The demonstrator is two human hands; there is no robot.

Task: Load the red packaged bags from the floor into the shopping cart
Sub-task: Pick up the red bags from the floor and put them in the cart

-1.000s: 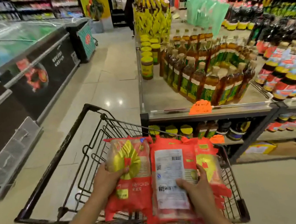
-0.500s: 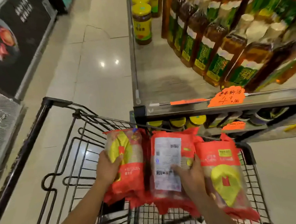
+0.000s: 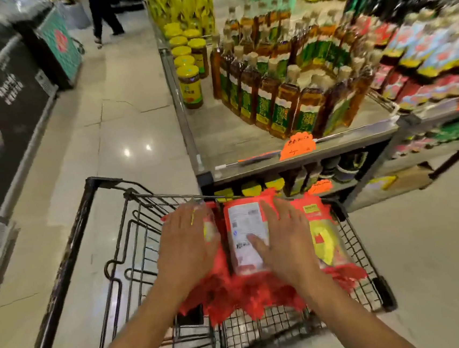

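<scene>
Three red bags (image 3: 262, 291) lie side by side inside the shopping cart (image 3: 68, 262), in the right part of its basket and close to the shelf (image 3: 219, 135). Their long axis runs away from the person, toward that shelf. Both hands are over them with the palms down. The left hand (image 3: 186, 248) covers the left bag (image 3: 210, 231). The right hand (image 3: 286, 241) lies across the border between the middle bag (image 3: 243, 228), the one with the white label, and the right bag (image 3: 325, 237). The fingers of both hands are straight and spread and grasp nothing; because of the blur I cannot tell if they press on the bags or hang just above them. So the bags are directly under the fingers, not in front of them. In my judgement these bags are already placed, and the coming move only needs the hands to rise and draw back without dragging a bag. No bag on the floor is visible here.
</scene>
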